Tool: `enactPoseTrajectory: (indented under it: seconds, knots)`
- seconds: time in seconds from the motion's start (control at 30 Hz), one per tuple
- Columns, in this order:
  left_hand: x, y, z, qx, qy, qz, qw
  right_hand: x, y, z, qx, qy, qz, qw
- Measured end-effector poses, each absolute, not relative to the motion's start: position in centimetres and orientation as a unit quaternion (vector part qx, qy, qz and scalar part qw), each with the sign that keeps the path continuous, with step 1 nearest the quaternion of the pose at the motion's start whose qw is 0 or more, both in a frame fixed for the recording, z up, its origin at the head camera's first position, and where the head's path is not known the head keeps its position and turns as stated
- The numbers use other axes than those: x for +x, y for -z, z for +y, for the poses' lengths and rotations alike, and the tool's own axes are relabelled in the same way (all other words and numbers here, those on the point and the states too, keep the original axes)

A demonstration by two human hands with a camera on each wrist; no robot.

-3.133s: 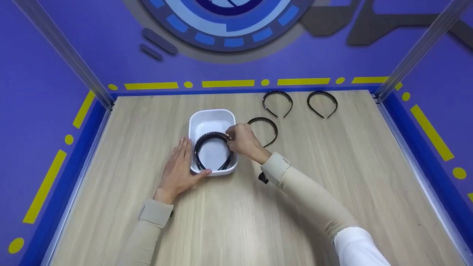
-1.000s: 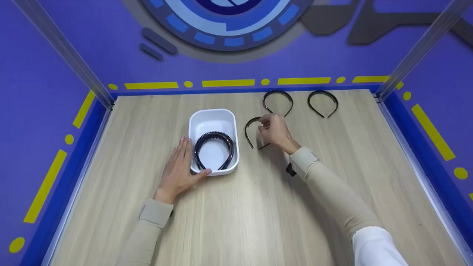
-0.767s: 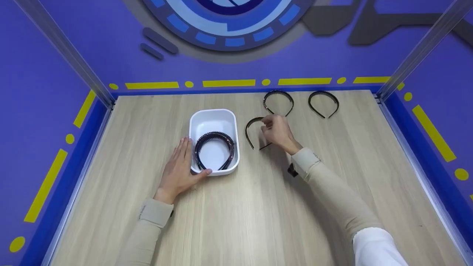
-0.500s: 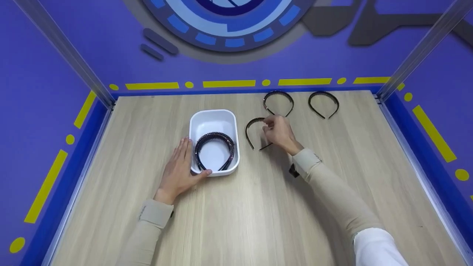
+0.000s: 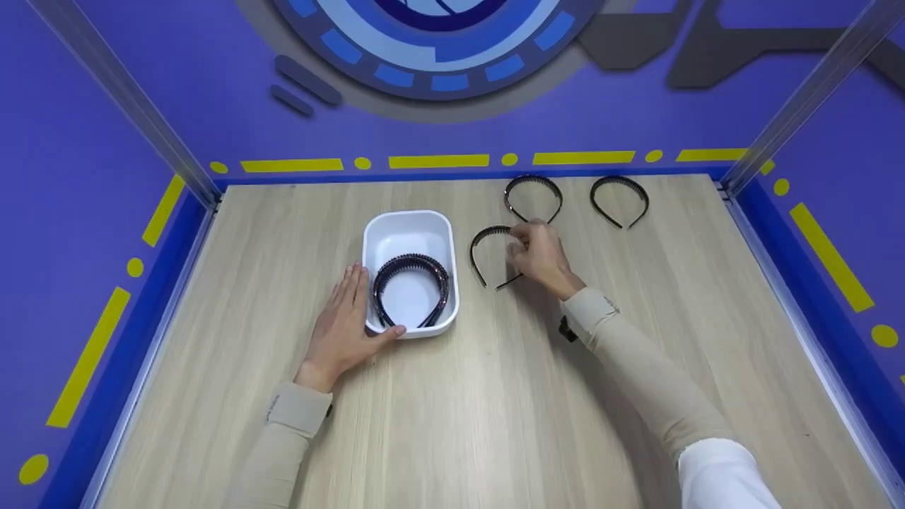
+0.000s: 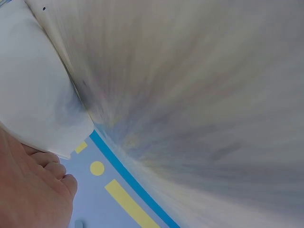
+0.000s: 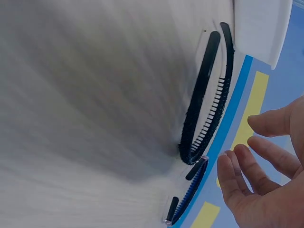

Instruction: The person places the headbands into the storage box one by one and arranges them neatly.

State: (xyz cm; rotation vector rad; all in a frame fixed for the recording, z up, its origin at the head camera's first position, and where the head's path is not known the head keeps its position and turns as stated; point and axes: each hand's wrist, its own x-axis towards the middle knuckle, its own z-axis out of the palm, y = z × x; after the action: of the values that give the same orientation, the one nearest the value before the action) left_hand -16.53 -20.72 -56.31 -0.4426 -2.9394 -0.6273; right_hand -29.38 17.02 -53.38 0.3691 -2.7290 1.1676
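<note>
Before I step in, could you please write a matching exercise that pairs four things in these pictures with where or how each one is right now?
Things:
1. Left hand
2. Right hand
3. White bin
4. Far-right headband

Places and states:
A. Holds overlapping headbands
B. Lies near the back edge of the table
C. Rests against the bin's left side
D. Is at the loose headband nearest the bin, thumb and fingers apart

Pairs: 1-C, 2-D, 3-A, 4-B
</note>
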Motion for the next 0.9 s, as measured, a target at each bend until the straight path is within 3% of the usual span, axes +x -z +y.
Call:
enactPoseTrajectory:
  seconds: [0.3,0.9]
  knots:
    - [-16.5,56.3,-20.7,-0.147,0.207,-0.965,0.056,-29.9,54.2,17.7,0.128,-0.369,-0.915,0.106]
    - [-16.6,56.5,-20.8,-0.149,0.198,-0.967,0.061,-30.0,55.4,19.0,0.095,-0.359,-0.926,0.066]
